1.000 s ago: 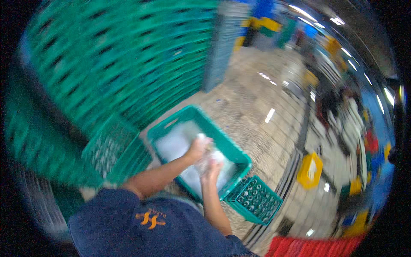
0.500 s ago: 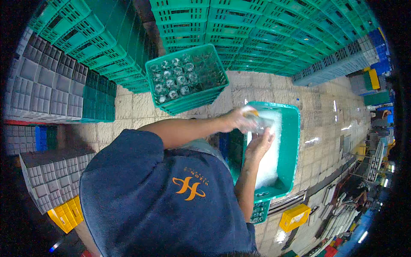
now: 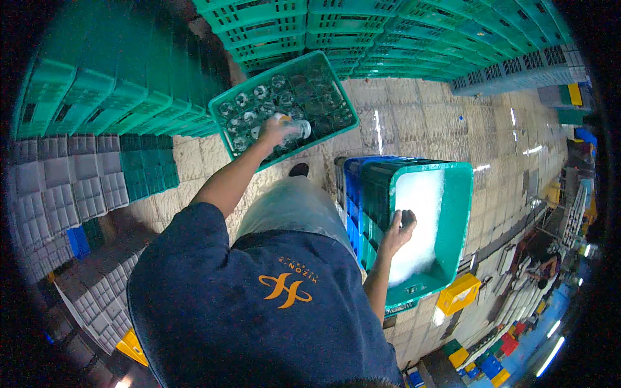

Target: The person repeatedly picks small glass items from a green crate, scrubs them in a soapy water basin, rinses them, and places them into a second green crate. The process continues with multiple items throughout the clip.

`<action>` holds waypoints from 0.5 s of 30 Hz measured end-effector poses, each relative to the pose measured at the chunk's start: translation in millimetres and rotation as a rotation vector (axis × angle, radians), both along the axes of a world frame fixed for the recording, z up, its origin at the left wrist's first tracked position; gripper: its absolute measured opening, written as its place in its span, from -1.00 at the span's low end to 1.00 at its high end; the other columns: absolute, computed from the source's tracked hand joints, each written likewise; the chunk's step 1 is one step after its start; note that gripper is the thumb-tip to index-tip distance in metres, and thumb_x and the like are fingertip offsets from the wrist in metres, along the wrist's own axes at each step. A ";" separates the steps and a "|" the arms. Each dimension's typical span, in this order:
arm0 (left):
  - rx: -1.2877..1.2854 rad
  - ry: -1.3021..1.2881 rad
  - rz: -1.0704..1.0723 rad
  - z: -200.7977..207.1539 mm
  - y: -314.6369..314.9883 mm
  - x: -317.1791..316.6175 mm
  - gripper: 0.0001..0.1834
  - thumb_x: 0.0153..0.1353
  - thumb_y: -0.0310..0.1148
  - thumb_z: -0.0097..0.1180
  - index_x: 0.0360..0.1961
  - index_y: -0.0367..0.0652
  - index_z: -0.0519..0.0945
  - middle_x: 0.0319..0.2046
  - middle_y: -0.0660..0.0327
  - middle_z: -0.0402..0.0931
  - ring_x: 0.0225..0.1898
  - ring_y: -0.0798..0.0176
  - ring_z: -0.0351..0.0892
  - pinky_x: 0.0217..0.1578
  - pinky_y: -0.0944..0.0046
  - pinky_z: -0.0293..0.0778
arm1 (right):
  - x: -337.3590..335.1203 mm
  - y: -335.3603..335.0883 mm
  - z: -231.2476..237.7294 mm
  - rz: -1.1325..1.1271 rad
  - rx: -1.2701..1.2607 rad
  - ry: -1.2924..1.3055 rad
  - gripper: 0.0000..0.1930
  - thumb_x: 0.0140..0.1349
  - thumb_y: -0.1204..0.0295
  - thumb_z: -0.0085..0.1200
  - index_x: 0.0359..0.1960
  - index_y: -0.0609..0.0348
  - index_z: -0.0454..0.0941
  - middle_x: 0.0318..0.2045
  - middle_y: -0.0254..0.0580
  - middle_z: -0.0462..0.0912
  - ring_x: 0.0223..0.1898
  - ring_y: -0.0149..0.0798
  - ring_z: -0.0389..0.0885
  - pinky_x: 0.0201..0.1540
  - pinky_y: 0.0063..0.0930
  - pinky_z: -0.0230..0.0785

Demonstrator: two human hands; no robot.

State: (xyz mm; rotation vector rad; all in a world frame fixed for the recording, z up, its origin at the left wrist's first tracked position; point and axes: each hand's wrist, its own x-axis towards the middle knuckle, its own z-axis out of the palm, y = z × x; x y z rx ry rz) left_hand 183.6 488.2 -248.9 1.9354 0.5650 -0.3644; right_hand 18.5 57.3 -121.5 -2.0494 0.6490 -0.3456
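My left hand (image 3: 275,131) is closed around a clear drinking glass (image 3: 302,129), with a bit of a yellow-and-white sponge (image 3: 283,118) showing at its fingers. Below it stands a green divided crate (image 3: 354,123), where several upturned clear glasses (image 3: 261,92) sit in compartments, mostly toward the left. Over to the right, my right hand (image 3: 401,231) hovers above a green tub (image 3: 458,223). Its fingers are curled but apart, and nothing shows between them. White suds (image 3: 420,194) fill much of the tub.
Stacked green crates (image 3: 388,39) line the far side, and more green stacks (image 3: 97,97) rise at left. Grey compartmented crates (image 3: 58,181) stand left of me. Blue crates (image 3: 352,207) sit beside the tub, with a yellow crate (image 3: 459,292) beyond its near end.
My left hand has swung from above the suds to the glass crate, carrying the glass and sponge. My right hand no longer touches the glass and stays over the tub.
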 end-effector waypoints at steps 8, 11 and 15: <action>0.540 -0.123 -0.645 0.9 -57.9 26.1 -0.54 0.17 -0.26 0.34 0.03 -0.24 0.53 -0.06 -0.03 0.54 0.09 -0.25 0.56 0.00 -0.18 0.56 | 11.0 4.9 1.6 0.007 -0.190 0.059 -0.72 0.37 0.41 0.25 -0.06 0.43 0.60 -0.19 0.06 0.72 -0.20 -0.19 0.70 -0.08 -0.32 0.56; 0.618 -0.480 -0.679 -7.5 -75.9 32.1 -0.70 0.23 -0.38 0.20 -0.03 -0.22 0.55 -0.10 -0.01 0.58 0.04 -0.16 0.58 0.02 -0.13 0.54 | 13.1 10.7 10.8 -0.015 -0.254 0.054 -0.76 0.34 0.40 0.27 -0.14 0.39 0.64 -0.28 0.01 0.74 -0.27 -0.21 0.71 -0.13 -0.31 0.57; 0.619 -0.528 -0.755 -26.0 -95.1 42.8 -0.81 0.27 -0.41 0.09 -0.11 -0.17 0.59 -0.12 0.01 0.63 0.05 -0.08 0.57 0.05 -0.03 0.53 | 17.1 15.3 19.8 -0.046 -0.242 0.107 -0.77 0.34 0.40 0.26 -0.15 0.37 0.65 -0.31 -0.02 0.74 -0.31 -0.22 0.70 -0.16 -0.32 0.57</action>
